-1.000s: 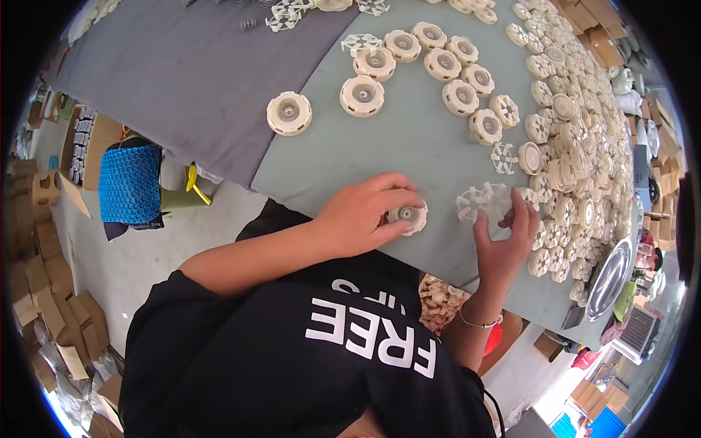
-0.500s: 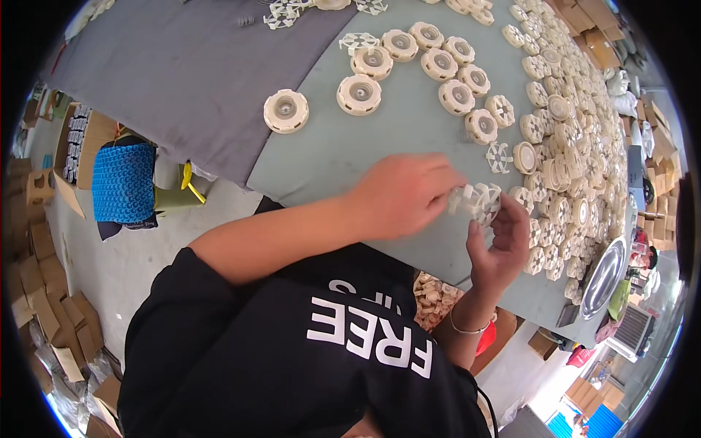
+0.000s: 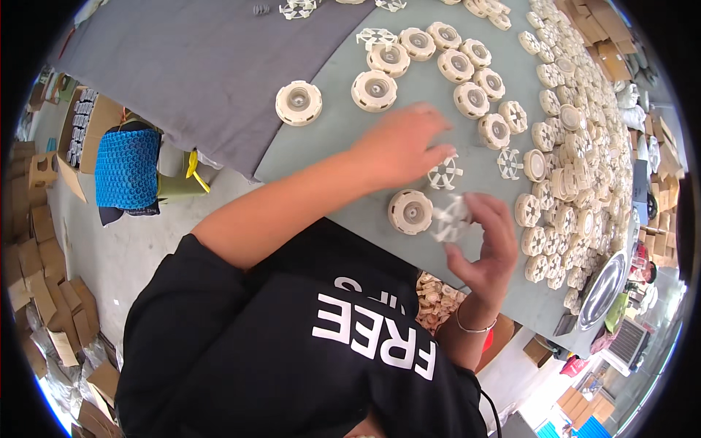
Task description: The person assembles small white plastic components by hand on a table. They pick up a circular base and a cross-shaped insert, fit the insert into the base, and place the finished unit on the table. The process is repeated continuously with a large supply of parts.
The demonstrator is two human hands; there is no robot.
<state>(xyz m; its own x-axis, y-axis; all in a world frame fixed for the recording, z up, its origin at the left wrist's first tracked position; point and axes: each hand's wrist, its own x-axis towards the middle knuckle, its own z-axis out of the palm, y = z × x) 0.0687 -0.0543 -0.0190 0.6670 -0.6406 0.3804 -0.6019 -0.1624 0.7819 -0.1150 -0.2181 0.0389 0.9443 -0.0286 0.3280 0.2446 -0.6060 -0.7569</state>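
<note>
My left hand (image 3: 405, 144) is over the table, thumb and fingers apart and slightly blurred. Just below its thumb is a white spoked plastic ring (image 3: 445, 174); whether the thumb touches it I cannot tell. Between the thumb and fingers of my right hand (image 3: 491, 244) is a second white spoked ring (image 3: 451, 220), smeared by motion. This ring is right beside a round cream plastic housing (image 3: 410, 212) with a clear domed centre, which lies near the table edge. Another spoked ring (image 3: 509, 163) lies farther right.
Several similar round housings (image 3: 376, 90) form a loose arc on the grey-green cloth (image 3: 328, 139). A dense heap of cream parts (image 3: 577, 175) covers the right side, near a shiny metal tray (image 3: 604, 290). A blue-covered seat (image 3: 127, 169) stands on the floor at left.
My hands have parted: the left moved up and left, the right down and left with a spoked ring. A housing and a separate spoked ring now show between them.
</note>
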